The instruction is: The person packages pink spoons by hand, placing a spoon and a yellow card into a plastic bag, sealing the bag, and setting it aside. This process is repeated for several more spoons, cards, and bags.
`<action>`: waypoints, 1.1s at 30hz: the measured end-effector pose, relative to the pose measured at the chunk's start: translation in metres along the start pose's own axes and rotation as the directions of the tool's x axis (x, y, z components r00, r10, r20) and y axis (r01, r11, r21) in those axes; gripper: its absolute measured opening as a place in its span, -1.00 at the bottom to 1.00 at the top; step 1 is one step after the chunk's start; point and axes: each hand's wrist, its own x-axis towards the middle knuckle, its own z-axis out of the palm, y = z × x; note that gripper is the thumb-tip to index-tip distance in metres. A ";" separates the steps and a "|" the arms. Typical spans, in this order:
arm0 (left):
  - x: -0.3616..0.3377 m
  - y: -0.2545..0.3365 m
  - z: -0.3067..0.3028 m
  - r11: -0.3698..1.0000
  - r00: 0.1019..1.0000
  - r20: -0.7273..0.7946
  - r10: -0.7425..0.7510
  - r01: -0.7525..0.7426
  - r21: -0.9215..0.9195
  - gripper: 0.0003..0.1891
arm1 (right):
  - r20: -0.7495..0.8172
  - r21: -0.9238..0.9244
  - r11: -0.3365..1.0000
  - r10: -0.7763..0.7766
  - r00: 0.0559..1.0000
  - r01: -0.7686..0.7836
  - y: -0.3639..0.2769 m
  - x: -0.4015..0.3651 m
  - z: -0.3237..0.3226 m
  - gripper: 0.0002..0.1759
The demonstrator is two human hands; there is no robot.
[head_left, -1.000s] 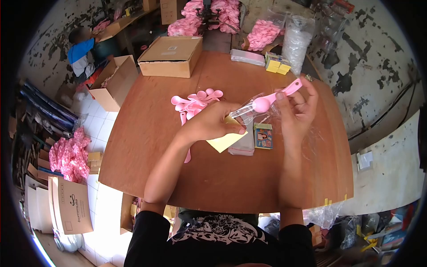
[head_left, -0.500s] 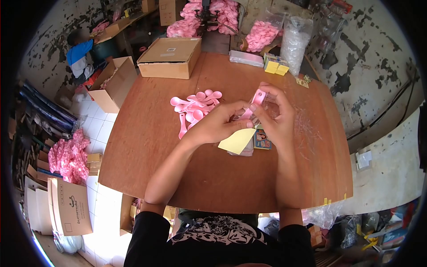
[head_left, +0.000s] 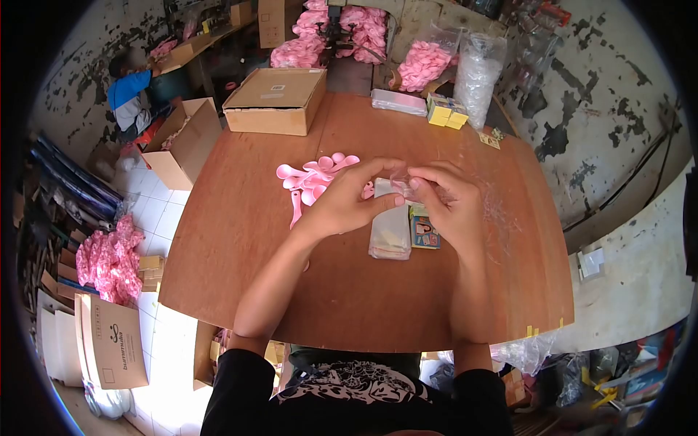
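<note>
My left hand [head_left: 345, 200] is closed, thumb and forefinger on a clear plastic bag [head_left: 401, 186]. From the other side, my right hand [head_left: 449, 200] pinches the same bag with its fingertips. A pink handle end [head_left: 368, 190] with a hole shows in the gap of my left hand. Partly behind that hand lies a pile of pink measuring spoons [head_left: 318, 174]. Below my hands rests a stack of clear plastic sleeves [head_left: 390, 236], beside a small blue printed card stack [head_left: 424, 231].
A brown carton [head_left: 273, 102] stands at the table's back left. Toward the back right are packed sleeves [head_left: 399, 102], yellow boxes [head_left: 446, 110] and a tall clear bag [head_left: 478, 80]. Plastic scraps [head_left: 500, 214] lie to the right. A person [head_left: 131, 98] sits far left.
My hands have shifted slightly left and down. The pink spoon handle upright between them and the yellow paper beneath are no longer seen there; the sleeve stack is uncovered.
</note>
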 end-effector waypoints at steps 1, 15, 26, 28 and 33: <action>0.002 0.004 0.001 0.995 0.998 -0.032 -0.062 0.059 -0.082 -0.55 | -0.017 -0.003 1.000 -0.028 0.999 0.028 -0.002 0.001 -0.001 -0.83; 0.001 0.009 0.011 0.983 0.982 -0.118 -0.146 0.130 -0.130 -0.79 | -0.048 -0.268 0.944 -0.214 0.976 0.193 -0.011 -0.004 0.001 -0.85; -0.002 0.010 0.007 0.984 0.998 -0.011 0.054 -0.051 0.171 -0.79 | 0.102 -0.606 0.685 -0.437 0.894 0.404 -0.010 -0.005 0.003 -0.87; -0.002 0.008 0.007 0.971 0.995 0.025 0.094 -0.097 0.219 -0.81 | 0.117 -0.611 0.674 -0.443 0.889 0.416 -0.008 -0.005 0.003 -0.86; -0.002 0.007 0.005 0.940 0.971 0.154 0.180 -0.216 0.265 -0.78 | 0.113 -0.577 0.705 -0.431 0.895 0.413 -0.004 -0.006 0.000 -0.85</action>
